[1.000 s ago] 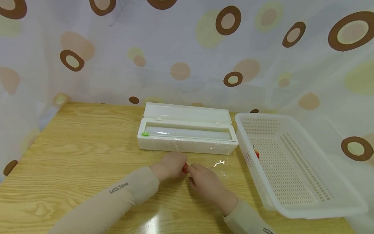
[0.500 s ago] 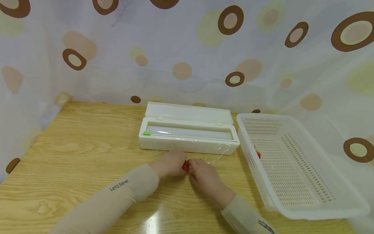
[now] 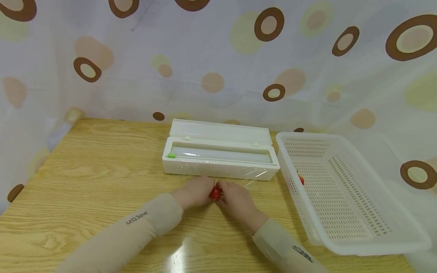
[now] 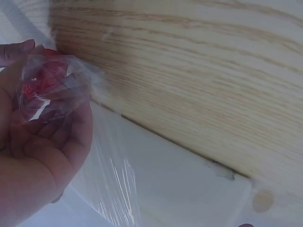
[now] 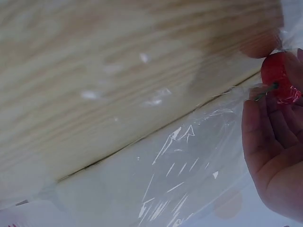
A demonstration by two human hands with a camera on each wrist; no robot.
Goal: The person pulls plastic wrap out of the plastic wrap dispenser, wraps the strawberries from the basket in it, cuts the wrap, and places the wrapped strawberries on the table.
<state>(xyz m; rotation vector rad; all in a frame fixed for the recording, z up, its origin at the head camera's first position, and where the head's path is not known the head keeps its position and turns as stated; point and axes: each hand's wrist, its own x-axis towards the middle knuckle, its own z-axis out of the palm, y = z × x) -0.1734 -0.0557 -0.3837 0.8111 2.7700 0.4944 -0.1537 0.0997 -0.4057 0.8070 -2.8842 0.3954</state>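
Both hands meet in front of a white cling film box (image 3: pixel 222 170) around a small, round, glossy red fruit (image 3: pixel 216 193) with a thin green stem, which shows in the right wrist view. Clear cling film (image 4: pixel 113 184) runs from the box to the hands and covers the fruit in crinkled folds. My left hand (image 3: pixel 197 192) holds the fruit and the film with curled fingers. From the other side my right hand (image 3: pixel 238 204) grips fruit and film, its thumb on the red skin (image 5: pixel 277 71). Part of the fruit is hidden by the fingers.
The film box has its lid (image 3: pixel 220 132) tipped back, a film roll (image 3: pixel 222 153) inside and a green slider (image 3: pixel 171 155) at its left end. At right stands a white perforated basket (image 3: pixel 315 216) with another small red item (image 3: pixel 301 179) inside. A patterned curtain (image 3: pixel 191 94) hangs behind the wooden table (image 3: pixel 85 170).
The right hand has shifted slightly up and left, closer to the left hand. More of the red fruit shows between the hands. The box and basket stay put.
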